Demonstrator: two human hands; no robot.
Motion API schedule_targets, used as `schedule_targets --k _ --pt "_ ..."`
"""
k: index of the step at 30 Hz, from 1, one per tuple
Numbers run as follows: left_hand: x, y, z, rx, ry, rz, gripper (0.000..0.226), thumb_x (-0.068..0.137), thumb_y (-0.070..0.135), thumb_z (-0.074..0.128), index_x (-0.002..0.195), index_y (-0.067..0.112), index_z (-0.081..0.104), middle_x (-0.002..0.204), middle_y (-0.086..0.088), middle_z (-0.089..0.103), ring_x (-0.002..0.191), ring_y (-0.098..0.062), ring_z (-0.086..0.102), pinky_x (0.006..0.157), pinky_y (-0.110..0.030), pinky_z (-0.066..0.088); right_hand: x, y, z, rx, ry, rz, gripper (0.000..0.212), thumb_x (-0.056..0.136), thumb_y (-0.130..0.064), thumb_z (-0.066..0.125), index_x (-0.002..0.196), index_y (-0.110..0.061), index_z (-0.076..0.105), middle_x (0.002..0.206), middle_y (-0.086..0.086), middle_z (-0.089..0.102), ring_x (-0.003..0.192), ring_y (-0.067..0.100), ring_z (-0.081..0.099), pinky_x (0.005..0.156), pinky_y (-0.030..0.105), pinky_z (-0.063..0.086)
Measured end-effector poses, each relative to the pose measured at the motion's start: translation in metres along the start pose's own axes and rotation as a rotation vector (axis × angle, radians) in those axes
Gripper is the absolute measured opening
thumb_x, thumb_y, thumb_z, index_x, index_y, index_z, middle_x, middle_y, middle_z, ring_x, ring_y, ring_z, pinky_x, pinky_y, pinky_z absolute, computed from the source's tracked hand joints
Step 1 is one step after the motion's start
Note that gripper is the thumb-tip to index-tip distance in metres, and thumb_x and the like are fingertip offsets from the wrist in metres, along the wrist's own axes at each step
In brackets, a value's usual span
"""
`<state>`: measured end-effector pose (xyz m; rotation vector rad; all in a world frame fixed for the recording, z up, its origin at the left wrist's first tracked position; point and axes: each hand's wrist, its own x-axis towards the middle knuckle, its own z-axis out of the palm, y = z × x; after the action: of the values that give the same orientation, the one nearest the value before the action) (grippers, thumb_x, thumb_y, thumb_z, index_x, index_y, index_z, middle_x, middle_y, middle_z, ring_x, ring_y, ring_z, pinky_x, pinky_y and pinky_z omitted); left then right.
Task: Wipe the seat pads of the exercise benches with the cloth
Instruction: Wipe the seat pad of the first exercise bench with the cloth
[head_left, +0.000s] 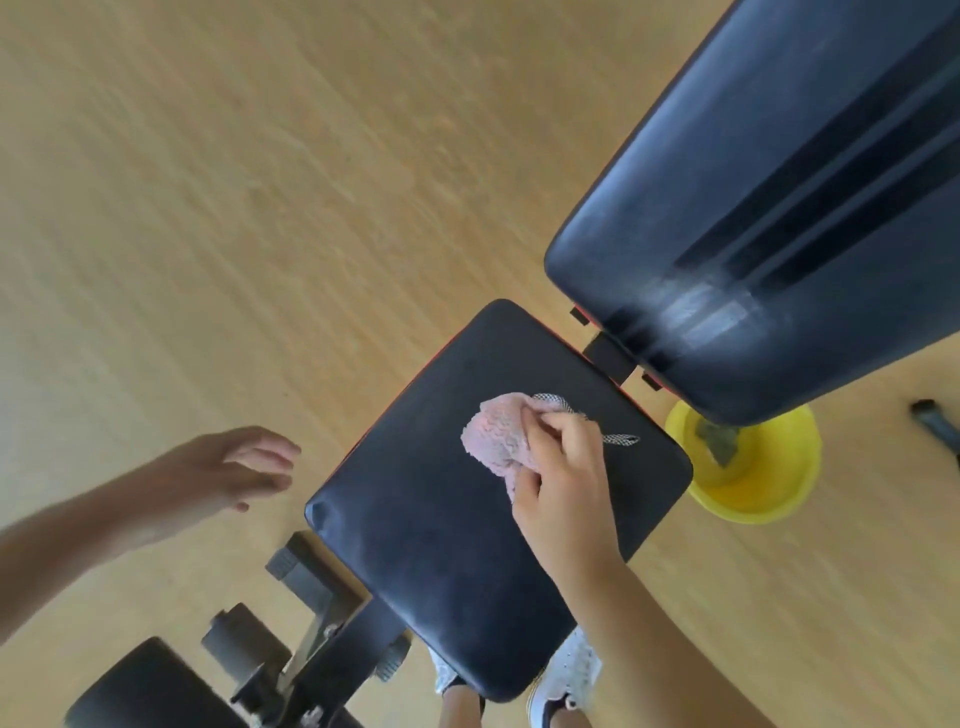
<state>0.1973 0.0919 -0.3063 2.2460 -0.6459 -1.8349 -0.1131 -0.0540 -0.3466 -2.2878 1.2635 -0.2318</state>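
A dark padded seat pad (447, 519) of an exercise bench fills the middle of the head view. My right hand (563, 478) is closed on a bunched pink cloth (496, 434) and presses it against the far part of the seat pad. A checked edge of the cloth sticks out beyond my fingers. My left hand (228, 467) hovers over the floor to the left of the pad, fingers apart, holding nothing. The bench's dark back pad (769, 208) rises at the upper right.
A yellow basin (753, 493) with liquid and a dark rag stands on the wooden floor right of the seat, partly under the back pad. The bench's metal frame and foot roller (291, 644) lie at the lower left. My white shoes (566, 675) show beneath the pad.
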Motion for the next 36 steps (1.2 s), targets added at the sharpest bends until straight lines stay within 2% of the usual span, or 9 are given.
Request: schedule_targets --k 4,7,10,17,23,27,29,33,36 --pt "0.003 -0.009 0.031 -0.094 -0.013 0.008 0.063 0.065 0.056 0.076 0.125 0.048 0.059 0.131 0.016 0.066 0.116 -0.001 0.067 0.088 -0.025 0.052 -0.001 -0.003 0.000 -0.026 -0.003 0.022 0.039 0.090 -0.025 0.072 0.123 -0.004 0.070 0.121 0.006 0.057 0.109 0.023 0.051 0.091 0.032 0.053" --pt "0.010 -0.015 0.046 -0.138 -0.022 0.004 0.068 0.064 0.061 0.080 0.128 0.050 0.058 0.130 0.021 0.067 0.110 0.005 0.070 0.088 -0.020 0.050 0.004 -0.003 0.006 0.028 0.082 0.042 0.020 0.084 0.000 0.076 0.104 -0.003 0.075 0.109 0.003 0.061 0.102 0.021 0.053 0.085 0.028 0.052" --pt "0.014 -0.010 0.064 -0.219 0.002 0.004 0.054 0.079 0.026 0.088 0.125 0.037 0.062 0.117 0.016 0.077 0.094 0.011 0.073 0.075 -0.012 0.055 0.013 -0.009 0.001 0.124 0.020 0.134 0.035 0.080 0.010 0.071 0.108 -0.010 0.072 0.095 -0.006 0.056 0.097 0.017 0.054 0.083 0.016 0.042" --pt "0.018 -0.021 0.081 -0.383 0.139 -0.023 0.052 0.070 0.016 0.094 0.115 0.037 0.076 0.109 0.015 0.081 0.095 -0.008 0.080 0.096 -0.037 0.058 0.025 0.015 -0.007 0.143 0.316 0.350 0.009 0.081 0.009 0.073 0.081 0.000 0.076 0.093 0.007 0.064 0.086 0.021 0.063 0.077 0.000 0.037" --pt "0.016 -0.027 0.083 -0.518 0.128 -0.034 0.054 0.073 0.010 0.092 0.121 0.027 0.071 0.109 0.007 0.082 0.096 -0.017 0.081 0.085 -0.033 0.060 -0.025 -0.032 0.004 0.112 -0.638 -0.312 0.024 0.091 -0.009 0.045 0.086 -0.009 0.069 0.070 -0.013 0.049 0.065 0.013 0.047 0.063 0.026 0.049" --pt "0.014 -0.036 0.080 -0.703 0.040 -0.011 0.043 0.090 -0.003 0.071 0.125 0.023 0.073 0.118 0.002 0.081 0.109 -0.017 0.078 0.089 -0.026 0.063 0.044 0.029 -0.029 -0.048 0.222 0.223 0.008 0.085 0.002 0.069 0.078 -0.002 0.069 0.080 0.006 0.056 0.070 0.022 0.056 0.066 0.018 0.037" --pt "0.017 -0.041 0.084 -0.786 0.053 -0.022 0.042 0.091 -0.004 0.068 0.125 0.019 0.073 0.120 -0.003 0.081 0.112 -0.021 0.077 0.091 -0.029 0.062 0.024 0.010 -0.002 0.033 0.337 0.392 0.006 0.083 0.007 0.070 0.081 0.002 0.069 0.086 0.007 0.053 0.075 0.028 0.058 0.068 0.029 0.047" --pt "0.022 -0.051 0.090 -0.906 0.054 -0.014 0.042 0.085 0.000 0.070 0.126 0.011 0.072 0.123 -0.016 0.078 0.113 -0.033 0.076 0.094 -0.036 0.061 -0.059 -0.070 0.065 0.040 -0.186 -0.321 0.025 0.096 0.000 0.038 0.104 -0.006 0.060 0.088 0.007 0.045 0.072 0.030 0.055 0.067 0.037 0.046" --pt "0.024 -0.055 0.092 -0.939 0.066 -0.001 0.045 0.081 0.004 0.072 0.125 0.011 0.072 0.122 -0.016 0.078 0.111 -0.032 0.076 0.094 -0.036 0.061 -0.013 -0.047 0.046 0.027 -0.149 -0.688 0.021 0.085 0.009 0.045 0.082 -0.001 0.064 0.074 0.011 0.052 0.062 0.028 0.050 0.061 0.039 0.049"
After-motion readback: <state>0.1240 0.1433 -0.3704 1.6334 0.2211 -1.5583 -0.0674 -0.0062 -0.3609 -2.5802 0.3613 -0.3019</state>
